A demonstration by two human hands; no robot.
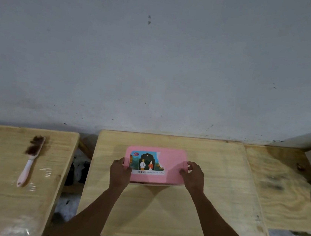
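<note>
Gripping pink plastic lidded box at both short ends: your left hand curls round left edge, your right hand pinches right rim. Box at middle of centre wooden table; resting or just lifted, cannot tell. Judged light, rigid, smooth, so slip risk; lid may pop, so hold under base. Sticker label: two figures, arch, barcode, "5 pcs" readable; logo blurred.
</note>
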